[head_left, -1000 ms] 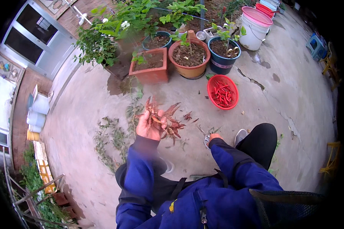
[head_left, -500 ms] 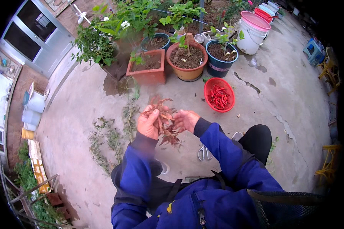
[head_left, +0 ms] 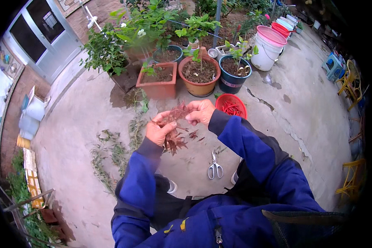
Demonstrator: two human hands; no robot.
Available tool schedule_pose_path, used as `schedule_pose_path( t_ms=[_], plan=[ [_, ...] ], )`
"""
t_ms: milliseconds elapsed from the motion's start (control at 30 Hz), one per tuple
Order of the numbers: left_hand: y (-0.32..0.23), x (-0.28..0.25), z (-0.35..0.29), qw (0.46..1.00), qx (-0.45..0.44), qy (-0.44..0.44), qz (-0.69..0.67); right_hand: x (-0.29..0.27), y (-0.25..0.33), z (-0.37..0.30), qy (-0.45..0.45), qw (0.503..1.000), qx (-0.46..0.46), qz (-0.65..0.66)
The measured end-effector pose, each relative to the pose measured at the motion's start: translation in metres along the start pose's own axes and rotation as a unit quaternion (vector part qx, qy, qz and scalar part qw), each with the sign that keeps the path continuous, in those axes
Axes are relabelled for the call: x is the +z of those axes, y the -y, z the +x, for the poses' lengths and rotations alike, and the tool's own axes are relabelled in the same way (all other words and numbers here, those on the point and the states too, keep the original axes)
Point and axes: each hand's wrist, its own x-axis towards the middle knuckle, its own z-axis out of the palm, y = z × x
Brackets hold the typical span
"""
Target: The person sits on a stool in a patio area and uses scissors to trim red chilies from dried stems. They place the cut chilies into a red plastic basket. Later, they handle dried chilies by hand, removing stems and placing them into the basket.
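Left hand [head_left: 157, 130] closed around a dry, reddish-brown bunch of curled plant matter [head_left: 175, 142]; leaves or withered pods, we cannot tell which. Right hand [head_left: 201, 111] narrow, thumb and fingertips pinched at the bunch's upper end. The bunch is held up between the two, clear of the ground.

Progress, as we judge it: partway. Slim, glossy red peppers [head_left: 232, 108] lie gathered in a bright red, round bowl [head_left: 227, 98], partly covered by the right sleeve from our view. The bunch remains to be dealt with, being in the hands and outside the bowl. A few loose dark dry scraps [head_left: 193, 134] lie just beyond it. Silver-grey metal scissors [head_left: 214, 163] rest on the ground between the feet, untouched.

Surface: pale grey concrete [head_left: 70, 136], split by a long crack [head_left: 259, 99] beyond the bowl. Limp, wilted green stems [head_left: 111, 153] sprawl at left.

Surroundings: we note a yard. Ahead, a square terracotta planter [head_left: 157, 89], a round orange-brown pot [head_left: 200, 87] and a dark blue round pot [head_left: 233, 84] stand side by side; a white bucket with a pink rim [head_left: 266, 53] stands farther right. Far left, a pale-framed glazed door [head_left: 49, 51]; at the right edge, a yellow chair frame [head_left: 352, 175].
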Motion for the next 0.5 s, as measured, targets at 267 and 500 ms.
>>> schedule_pose_path(
  t_ms=[267,500],
  plan=[
    [0.016,-0.012,0.007,0.997,-0.079,0.010,0.022,-0.001,-0.012,0.005,0.018,0.947,-0.162,-0.278],
    [0.022,-0.024,0.008,0.996,-0.063,-0.060,-0.022,-0.010,-0.037,0.015,-0.033,0.775,-0.207,-0.596]
  ],
)
